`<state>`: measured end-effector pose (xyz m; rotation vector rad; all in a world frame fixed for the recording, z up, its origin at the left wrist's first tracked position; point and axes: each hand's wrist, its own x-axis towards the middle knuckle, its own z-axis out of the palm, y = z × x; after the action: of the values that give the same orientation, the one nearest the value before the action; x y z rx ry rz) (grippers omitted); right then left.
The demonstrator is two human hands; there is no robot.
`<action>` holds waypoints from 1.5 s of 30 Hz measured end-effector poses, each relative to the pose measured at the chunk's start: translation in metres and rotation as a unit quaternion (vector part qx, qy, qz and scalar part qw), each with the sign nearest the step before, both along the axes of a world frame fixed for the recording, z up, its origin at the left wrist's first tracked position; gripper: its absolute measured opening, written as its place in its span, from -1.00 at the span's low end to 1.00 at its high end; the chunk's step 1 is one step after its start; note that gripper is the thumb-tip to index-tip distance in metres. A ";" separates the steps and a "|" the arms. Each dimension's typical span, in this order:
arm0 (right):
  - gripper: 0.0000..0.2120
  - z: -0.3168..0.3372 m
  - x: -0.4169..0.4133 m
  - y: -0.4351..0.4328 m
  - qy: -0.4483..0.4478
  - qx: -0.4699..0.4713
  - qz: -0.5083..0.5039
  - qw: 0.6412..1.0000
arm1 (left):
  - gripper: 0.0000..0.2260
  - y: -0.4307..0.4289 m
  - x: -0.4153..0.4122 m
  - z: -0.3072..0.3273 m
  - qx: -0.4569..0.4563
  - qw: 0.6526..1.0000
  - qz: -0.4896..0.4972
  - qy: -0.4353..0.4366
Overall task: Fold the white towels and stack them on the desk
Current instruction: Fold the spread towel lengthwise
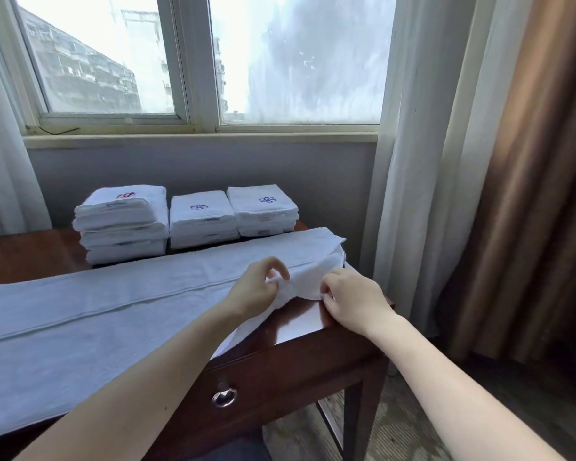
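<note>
Towel [113, 311], long and white, spread along front edge of bench [310, 314], right end at front right corner. For a clean fold: lift both end corners together, keep edges matched, carry toward left end. Left hand [258, 289] and right hand [354, 302], fingers curled, pinching that right end. Three folded stacks [200, 217] along rear edge.
</note>
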<state>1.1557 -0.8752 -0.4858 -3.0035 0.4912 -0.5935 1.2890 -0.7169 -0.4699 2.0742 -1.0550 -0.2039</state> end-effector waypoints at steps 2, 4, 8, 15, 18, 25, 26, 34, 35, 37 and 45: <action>-0.82 0.001 0.001 -0.001 0.016 0.018 -0.010 1.000 | -0.60 0.001 0.000 0.001 -0.026 1.000 0.008 0.015; -0.84 0.002 -0.002 -0.003 -0.010 0.083 -0.026 0.996 | -0.54 0.001 0.001 0.002 -0.045 0.999 0.009 0.013; -0.87 0.016 -0.008 -0.012 -0.142 0.282 -0.063 0.947 | -0.58 0.002 0.002 0.007 -0.040 0.999 -0.002 0.017; -0.88 0.045 -0.006 -0.035 -0.344 0.540 -0.041 0.767 | -0.71 -0.001 -0.006 0.007 -0.012 0.996 -0.092 0.006; -0.91 0.044 -0.001 -0.045 -0.365 0.532 -0.044 0.763 | -0.87 -0.011 -0.006 0.008 -0.018 0.997 -0.075 -0.020; -0.82 0.044 0.021 -0.067 -0.416 0.520 -0.033 0.745 | -0.84 -0.029 0.022 0.026 0.042 0.985 0.034 -0.163; -0.80 0.045 0.028 -0.069 -0.410 0.523 -0.031 0.746 | -0.83 -0.032 0.027 0.029 0.044 0.979 0.048 -0.195; -0.86 0.042 0.094 -0.085 -0.323 0.405 -0.089 0.851 | -0.80 -0.056 0.095 0.038 0.054 0.922 0.068 -0.376; -0.86 0.041 0.103 -0.088 -0.314 0.389 -0.098 0.861 | -0.80 -0.060 0.105 0.038 0.054 0.920 0.061 -0.384; -0.85 0.039 0.121 -0.094 -0.295 0.358 -0.120 0.877 | -0.80 -0.068 0.125 0.036 0.066 0.916 0.050 -0.392; -0.65 0.007 0.169 -0.104 -0.153 0.228 -0.226 0.934 | -0.80 -0.091 0.169 -0.007 0.099 0.939 0.032 -0.328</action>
<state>1.3249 -0.9792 -0.4787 -2.3085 1.1268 -0.8171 1.4584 -0.8076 -0.4765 2.4240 -1.3894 0.4699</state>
